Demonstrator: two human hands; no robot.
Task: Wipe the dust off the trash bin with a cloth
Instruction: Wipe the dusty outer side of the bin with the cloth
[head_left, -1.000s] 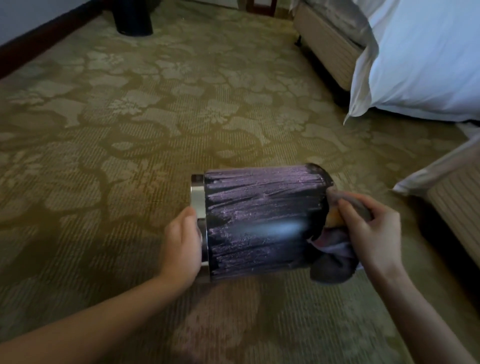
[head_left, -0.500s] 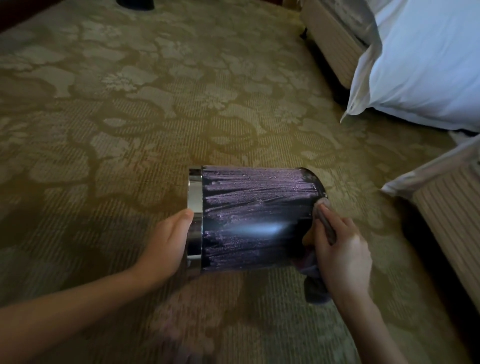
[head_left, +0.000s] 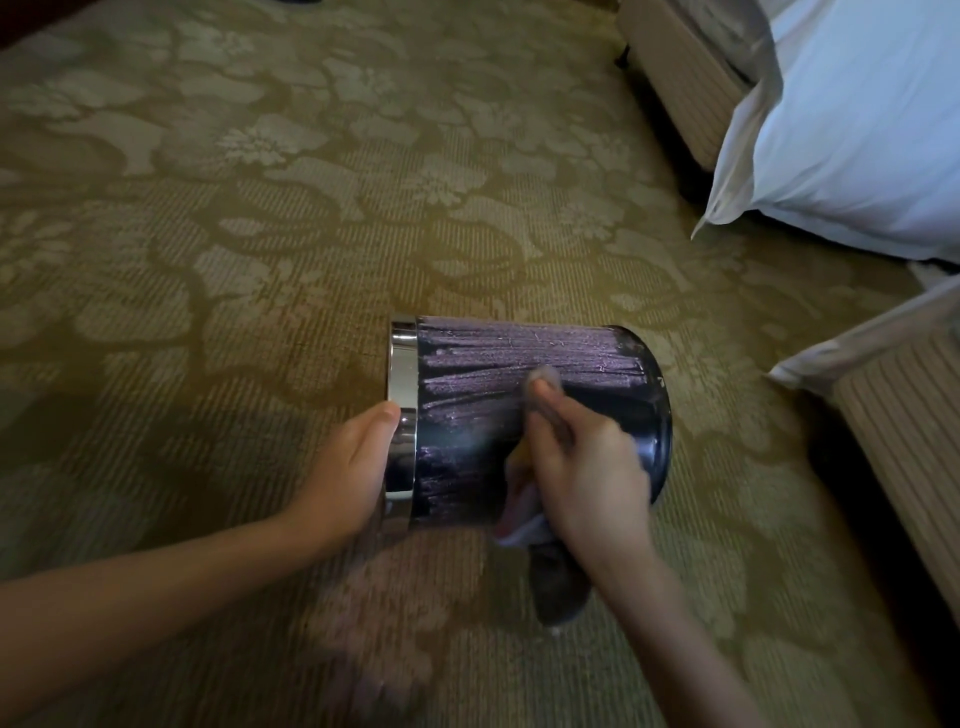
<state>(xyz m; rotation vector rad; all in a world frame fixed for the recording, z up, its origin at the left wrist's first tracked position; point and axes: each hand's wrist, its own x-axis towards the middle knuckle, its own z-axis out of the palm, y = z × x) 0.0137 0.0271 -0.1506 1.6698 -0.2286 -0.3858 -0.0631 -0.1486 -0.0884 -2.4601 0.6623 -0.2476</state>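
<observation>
Bin: on its side on carpet, dusty and streaked, between both grips.
Left grip: clasps chrome rim.
Right grip: clutches cloth, pressing it on the side.

My right hand is off the base end of the trash bin and now lies on its dusty side wall, near the middle, fingers pressing the cloth against it. The cloth's loose tail now hangs lower, past the bin's near edge.
</observation>
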